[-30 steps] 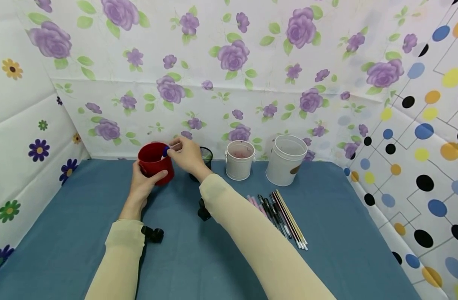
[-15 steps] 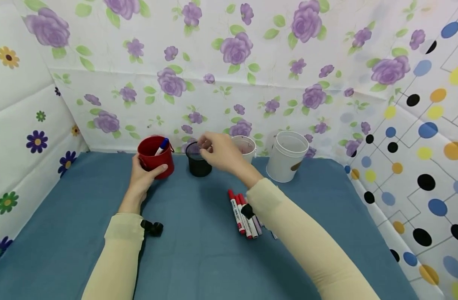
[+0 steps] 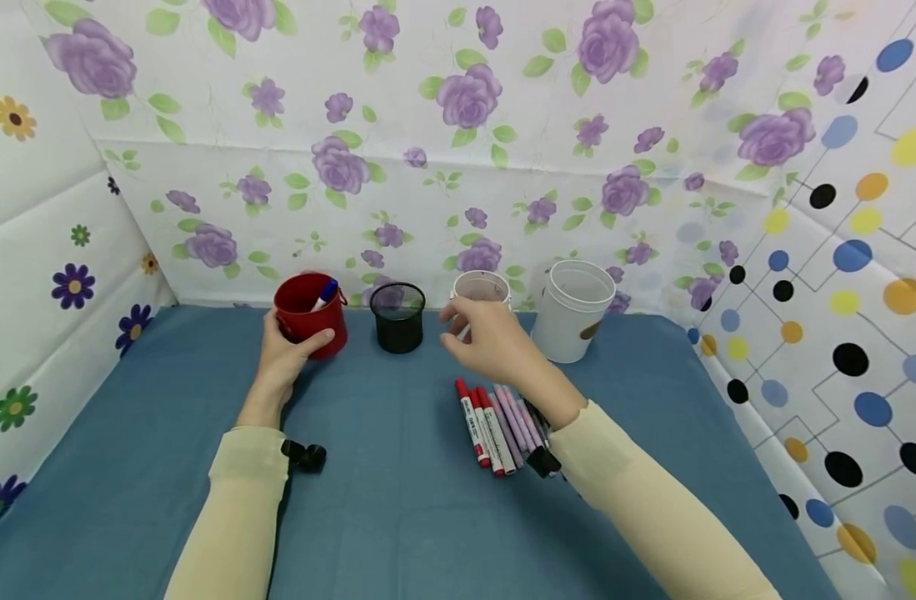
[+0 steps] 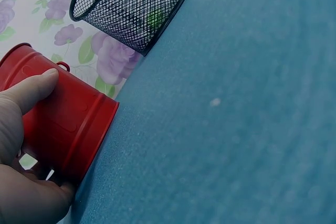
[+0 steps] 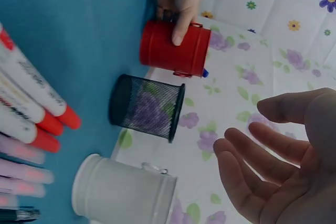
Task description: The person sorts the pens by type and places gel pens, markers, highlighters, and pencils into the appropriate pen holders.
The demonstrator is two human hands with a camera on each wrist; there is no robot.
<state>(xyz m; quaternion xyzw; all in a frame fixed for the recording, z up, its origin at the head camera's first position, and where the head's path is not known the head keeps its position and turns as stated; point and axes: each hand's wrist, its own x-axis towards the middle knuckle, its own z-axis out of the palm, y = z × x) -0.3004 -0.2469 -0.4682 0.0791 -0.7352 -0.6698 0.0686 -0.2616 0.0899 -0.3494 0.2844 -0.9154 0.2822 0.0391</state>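
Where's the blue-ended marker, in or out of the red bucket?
In: the head view shows the marker inside the red bucket; the right wrist view, its blue end poking out.

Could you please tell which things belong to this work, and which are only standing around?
Probably the job:
red bucket, gripped by the left hand;
blue-ended marker inside it;
perhaps the red-capped markers and lilac pens.

Seemingly just standing by:
black mesh cup;
small white bucket;
large white bucket.

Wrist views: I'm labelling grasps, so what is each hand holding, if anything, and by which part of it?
The left hand grips the red bucket by its outer side wall; the right hand holds nothing.
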